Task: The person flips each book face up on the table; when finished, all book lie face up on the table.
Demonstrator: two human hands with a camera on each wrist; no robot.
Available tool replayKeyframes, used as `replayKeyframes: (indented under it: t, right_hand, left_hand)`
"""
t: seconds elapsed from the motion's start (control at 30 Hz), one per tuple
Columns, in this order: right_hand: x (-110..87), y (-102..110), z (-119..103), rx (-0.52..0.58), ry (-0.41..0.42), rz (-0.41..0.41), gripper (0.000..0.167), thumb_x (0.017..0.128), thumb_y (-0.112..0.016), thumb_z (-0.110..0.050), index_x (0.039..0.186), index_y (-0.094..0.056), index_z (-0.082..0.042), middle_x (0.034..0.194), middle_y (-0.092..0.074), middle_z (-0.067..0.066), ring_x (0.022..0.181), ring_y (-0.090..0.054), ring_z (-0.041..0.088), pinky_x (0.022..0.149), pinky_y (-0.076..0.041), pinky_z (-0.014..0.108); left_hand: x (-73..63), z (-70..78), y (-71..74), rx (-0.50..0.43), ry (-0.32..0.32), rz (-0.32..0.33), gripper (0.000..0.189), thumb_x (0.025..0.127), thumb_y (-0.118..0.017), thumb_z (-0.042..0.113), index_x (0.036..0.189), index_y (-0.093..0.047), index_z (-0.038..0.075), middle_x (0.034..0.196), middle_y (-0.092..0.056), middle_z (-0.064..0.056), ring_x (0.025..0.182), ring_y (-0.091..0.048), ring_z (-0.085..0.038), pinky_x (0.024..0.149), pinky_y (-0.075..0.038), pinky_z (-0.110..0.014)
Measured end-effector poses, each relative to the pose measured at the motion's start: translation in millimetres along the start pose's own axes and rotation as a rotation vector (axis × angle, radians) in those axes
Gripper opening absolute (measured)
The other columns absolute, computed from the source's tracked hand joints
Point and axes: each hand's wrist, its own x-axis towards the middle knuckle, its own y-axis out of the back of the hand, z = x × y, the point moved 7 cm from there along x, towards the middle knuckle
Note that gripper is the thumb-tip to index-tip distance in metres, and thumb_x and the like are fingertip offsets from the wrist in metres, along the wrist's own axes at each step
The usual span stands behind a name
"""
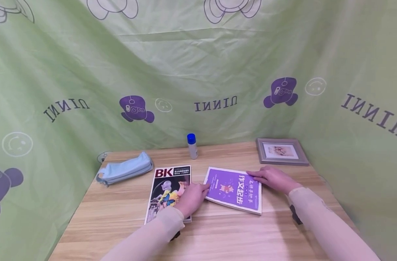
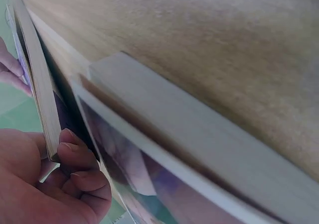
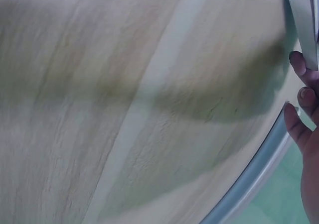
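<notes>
A purple-covered book (image 1: 231,190) is between both hands, tilted slightly above the wooden table. My left hand (image 1: 191,199) pinches its left edge, thumb on the cover and fingertips underneath, as the left wrist view shows along the book's page edge (image 2: 42,84). At the upper right corner, my right hand (image 1: 278,178) grips the same book; in the right wrist view its fingers curl beneath the book's edge (image 3: 304,25). Below my left hand lies a second book marked "BK" (image 1: 159,197), partly covered by that hand and sleeve.
A light blue pencil case (image 1: 126,168) lies at the table's back left. Near the back edge stands a small bottle with a blue cap (image 1: 192,146). A grey picture frame (image 1: 281,151) lies at the back right. Green patterned cloth (image 1: 198,65) hangs around the table (image 1: 224,239).
</notes>
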Motion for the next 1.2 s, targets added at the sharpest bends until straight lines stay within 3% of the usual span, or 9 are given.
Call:
replayKeyframes:
  t: [0.27, 0.37, 0.53, 0.6, 0.7, 0.8, 1.0, 1.2]
  right_hand:
    - [-1.7, -4.1, 0.7, -0.085, 0.001, -0.004, 0.04, 0.106, -0.062, -0.034, 0.145, -0.065, -0.026, 0.083, -0.052, -0.009, 0.072, -0.047, 0.007, 0.07, -0.048, 0.034]
    - [-3.0, -4.6, -0.3, -0.11, -0.005, -0.004, 0.04, 0.106, -0.062, -0.034, 0.146, -0.064, -0.029, 0.083, -0.052, -0.009, 0.073, -0.048, 0.008, 0.071, -0.049, 0.035]
    - [-4.3, -7.7, 3.0, -0.128, -0.041, -0.014, 0.041, 0.107, -0.057, -0.038, 0.147, -0.062, -0.033, 0.084, -0.054, -0.006, 0.076, -0.05, 0.01, 0.073, -0.05, 0.039]
    - [-4.4, -8.8, 3.2, -0.14, -0.042, -0.009, 0.041, 0.107, -0.057, -0.039, 0.147, -0.062, -0.033, 0.083, -0.053, -0.006, 0.075, -0.049, 0.011, 0.073, -0.05, 0.039]
    - [-4.6, -10.3, 1.4, -0.167, -0.03, 0.009, 0.041, 0.107, -0.059, -0.037, 0.147, -0.062, -0.032, 0.082, -0.052, -0.005, 0.073, -0.048, 0.011, 0.071, -0.05, 0.039]
    - [-5.4, -10.4, -2.3, -0.186, -0.023, 0.03, 0.042, 0.106, -0.061, -0.034, 0.147, -0.063, -0.03, 0.082, -0.054, -0.004, 0.073, -0.051, 0.013, 0.071, -0.051, 0.04]
    - [-7.8, -11.1, -8.1, -0.134, -0.052, 0.069, 0.043, 0.103, -0.066, -0.023, 0.146, -0.063, -0.022, 0.098, -0.074, 0.012, 0.087, -0.07, 0.029, 0.083, -0.057, 0.052]
    - [-12.0, -12.3, -12.8, -0.009, -0.165, 0.107, 0.04, 0.104, -0.067, -0.027, 0.142, -0.066, -0.017, 0.126, -0.072, 0.018, 0.106, -0.072, 0.038, 0.094, -0.055, 0.056]
  left_hand:
    - [0.8, -0.1, -3.9, 0.062, -0.025, 0.006, 0.031, 0.106, -0.064, 0.023, 0.133, -0.072, 0.01, 0.121, -0.074, -0.012, 0.106, -0.074, -0.027, 0.086, -0.06, -0.039]
    - [1.3, -0.6, -4.2, 0.079, -0.028, -0.002, 0.032, 0.105, -0.065, 0.025, 0.133, -0.072, 0.011, 0.12, -0.074, -0.013, 0.085, -0.075, -0.022, 0.07, -0.06, -0.035]
    - [2.9, -1.4, -4.3, 0.128, -0.062, -0.008, 0.032, 0.104, -0.067, 0.028, 0.132, -0.073, 0.014, 0.118, -0.075, -0.013, 0.061, -0.058, -0.012, 0.055, -0.048, -0.028]
    - [3.4, -1.9, -4.8, 0.164, -0.078, -0.005, 0.032, 0.104, -0.067, 0.029, 0.132, -0.073, 0.015, 0.117, -0.076, -0.012, 0.064, -0.06, -0.011, 0.06, -0.051, -0.029]
    - [4.4, -1.8, -4.0, 0.211, -0.1, 0.006, 0.032, 0.103, -0.068, 0.031, 0.132, -0.074, 0.017, 0.114, -0.077, -0.011, 0.072, -0.069, -0.017, 0.073, -0.059, -0.042]
    - [5.7, -1.0, -1.4, 0.24, -0.117, 0.018, 0.031, 0.102, -0.07, 0.033, 0.129, -0.076, 0.019, 0.112, -0.078, -0.009, 0.082, -0.074, -0.022, 0.082, -0.059, -0.051]
    - [13.7, -4.5, -0.2, 0.134, -0.11, -0.03, 0.03, 0.1, -0.073, 0.03, 0.125, -0.077, 0.014, 0.117, -0.076, -0.008, 0.083, -0.072, -0.018, 0.073, -0.058, -0.034]
    - [25.5, -12.2, 2.5, 0.051, -0.083, -0.062, 0.022, 0.097, -0.077, 0.027, 0.116, -0.082, 0.017, 0.114, -0.077, -0.002, 0.093, -0.072, -0.017, 0.08, -0.058, -0.035]
